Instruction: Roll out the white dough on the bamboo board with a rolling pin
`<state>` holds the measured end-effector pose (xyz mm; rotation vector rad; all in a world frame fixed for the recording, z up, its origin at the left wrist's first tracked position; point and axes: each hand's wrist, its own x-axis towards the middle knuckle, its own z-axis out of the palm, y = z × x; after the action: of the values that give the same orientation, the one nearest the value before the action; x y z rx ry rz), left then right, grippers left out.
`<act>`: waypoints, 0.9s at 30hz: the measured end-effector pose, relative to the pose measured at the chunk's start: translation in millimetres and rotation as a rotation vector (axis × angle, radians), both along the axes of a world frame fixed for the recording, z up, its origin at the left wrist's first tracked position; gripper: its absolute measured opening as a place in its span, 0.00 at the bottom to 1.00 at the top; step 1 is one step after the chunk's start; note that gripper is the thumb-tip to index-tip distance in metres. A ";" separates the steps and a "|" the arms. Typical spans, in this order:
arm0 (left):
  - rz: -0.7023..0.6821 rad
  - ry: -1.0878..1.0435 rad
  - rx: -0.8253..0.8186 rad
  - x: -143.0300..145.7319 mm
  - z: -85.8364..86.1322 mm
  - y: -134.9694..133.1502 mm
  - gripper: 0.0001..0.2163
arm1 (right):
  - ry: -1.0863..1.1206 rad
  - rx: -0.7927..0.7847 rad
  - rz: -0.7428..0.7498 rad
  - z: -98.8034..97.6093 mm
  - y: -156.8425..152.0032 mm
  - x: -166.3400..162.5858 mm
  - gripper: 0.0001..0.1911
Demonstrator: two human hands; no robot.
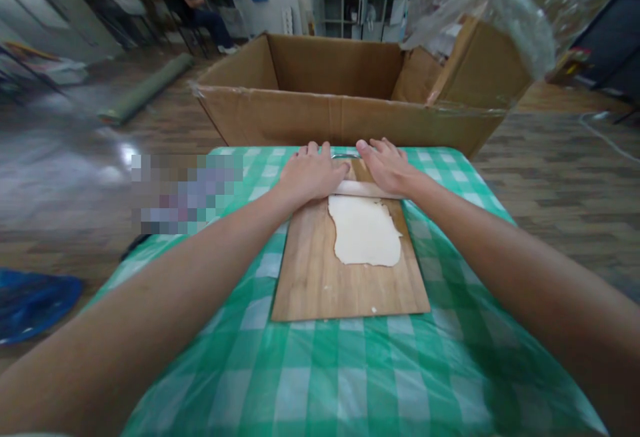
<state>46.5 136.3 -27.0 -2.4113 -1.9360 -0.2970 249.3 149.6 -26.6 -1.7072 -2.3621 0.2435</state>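
Observation:
A pale rolling pin [364, 189] lies crosswise near the far end of a wooden board [310, 277]. My left hand [313, 173] rests on the pin's left end, fingers stretched forward and the palm down. Over its right end lies my right hand [387, 169], also flat with the fingers extended and the thumb pointing inward. Neither hand is wrapped round the pin. Just on the near side of the pin, a thin cream sheet of dough [367, 231] with uneven edges is spread on the board. A metal handle [346, 156] shows at the board's far end, between my hands.
Green and white checked cloth [320, 370] covers the table. A large open cardboard box [350, 117] stands behind it, with clear plastic wrap [520, 17] at the right. Blue plastic [37, 303] lies on the floor at left. A person [193, 3] sits at a far desk.

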 end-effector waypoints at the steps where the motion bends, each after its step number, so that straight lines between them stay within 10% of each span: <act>1: -0.002 0.006 0.017 0.2 0.2 -3.0 0.34 | -0.007 0.006 0.003 0.2 -3.3 0.1 0.49; 27: -0.242 -0.035 0.204 -32.1 -9.7 -188.7 0.30 | -0.147 0.220 0.194 0.5 -180.4 -11.6 0.49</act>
<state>14.4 -52.5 -36.7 -2.5149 -1.5384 -0.5210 237.8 -30.8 -26.1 -1.4435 -2.5520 -0.1129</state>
